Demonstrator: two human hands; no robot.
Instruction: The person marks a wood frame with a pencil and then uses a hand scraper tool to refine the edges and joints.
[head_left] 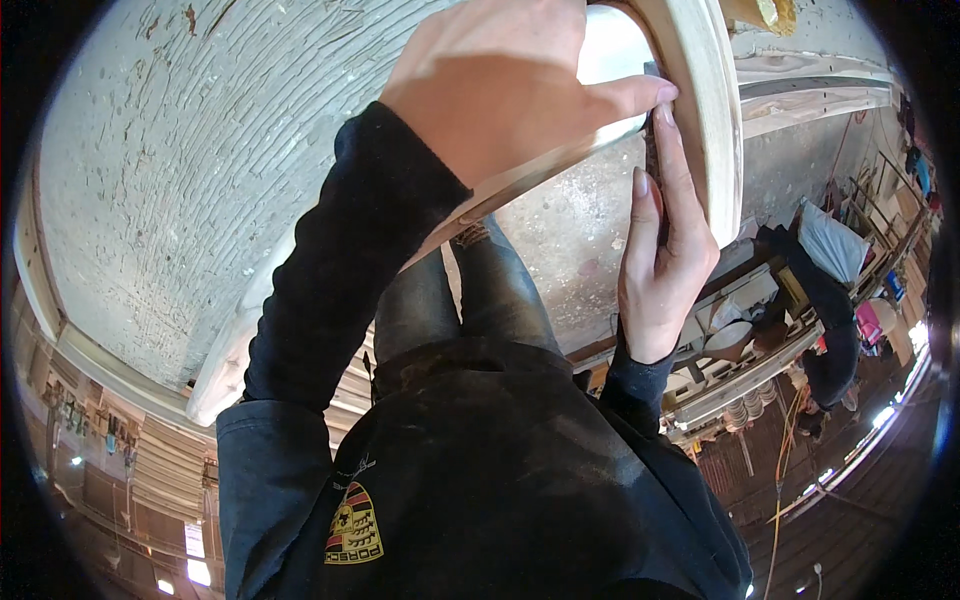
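Observation:
A pale wooden frame piece (712,140) with a rounded edge lies in front of me, its long rail running off to the lower left. Along the inner side of its curved part is a thin dark strip (652,152), mostly covered by my fingers; its exact kind is unclear. My right hand (668,235) pinches the strip, index finger stretched along it and thumb on the near side. My left hand (510,95) reaches across the rail from the left. Its thumb presses the strip beside my right index fingertip, while its other fingers are hidden or out of view.
A worktop (190,190) with peeling pale paint spreads at the left. More curved wooden pieces (815,95) lie at the upper right. Beyond, a person in dark clothes (830,300) bends near a cluttered bench (740,385). An orange cord (785,450) hangs at the lower right.

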